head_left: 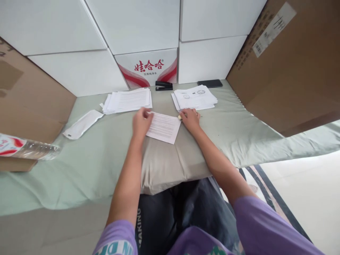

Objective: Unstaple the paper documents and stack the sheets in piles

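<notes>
Pale green cloth (87,166) covers the work surface and hangs over its near edge at the bottom of the frame, just above the person's dark trousers and purple sleeves. At centre frame a single printed sheet (164,127) lies flat on the cloth. The left hand (141,122) rests on the sheet's left edge, fingers curled loosely down onto the paper, pressing rather than gripping. The right hand (190,118) lies at the sheet's upper right corner, fingers bent around a small pale object (180,117) too small to identify.

At the left edge lies a clear plastic bottle (23,148), with a white envelope (83,123) further in. Beyond the hands sit a left paper stack (128,100) and a right stamped stack (195,97), then a black stapler (164,85) and a dark phone (209,83). White boxes (132,24) and brown cardboard (289,60) wall the back.
</notes>
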A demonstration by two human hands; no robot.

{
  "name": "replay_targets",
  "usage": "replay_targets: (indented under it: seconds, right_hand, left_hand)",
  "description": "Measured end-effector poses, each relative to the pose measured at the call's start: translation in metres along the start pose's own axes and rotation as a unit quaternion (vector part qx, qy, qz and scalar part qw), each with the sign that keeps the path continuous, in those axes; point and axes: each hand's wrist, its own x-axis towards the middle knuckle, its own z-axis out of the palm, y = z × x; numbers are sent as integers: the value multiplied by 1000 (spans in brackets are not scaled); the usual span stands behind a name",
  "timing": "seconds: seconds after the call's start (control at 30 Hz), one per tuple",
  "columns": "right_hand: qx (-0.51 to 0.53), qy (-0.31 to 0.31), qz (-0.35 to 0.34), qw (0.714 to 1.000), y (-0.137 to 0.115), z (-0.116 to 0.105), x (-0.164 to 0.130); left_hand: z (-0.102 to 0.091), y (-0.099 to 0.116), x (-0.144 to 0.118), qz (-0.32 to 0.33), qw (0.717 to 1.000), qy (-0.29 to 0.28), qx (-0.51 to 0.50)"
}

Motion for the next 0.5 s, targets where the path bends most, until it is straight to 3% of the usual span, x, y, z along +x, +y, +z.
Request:
replay_targets:
  seconds: [0.07,0.13,0.2,0.27,0.5]
  right_hand:
    - [-9,4,-5,1000,1,0,0]
    - [-8,5,-7,1000,1,0,1]
    - [-4,2,-6,1000,2,0,1]
    - [-4,-2,-6,1000,2,-1,2]
    - [0,-6,-12,1000,3,1,3]
  left_hand:
    - [33,22,-3,-44,979,-167,-105]
    - [63,40,-4,-116,943,-261,-171]
    - [82,52,-2,-168,928,-268,-199]
    - [89,56,2,-187,915,-281,-222]
    - [87,54,7,-225,906,-252,-256]
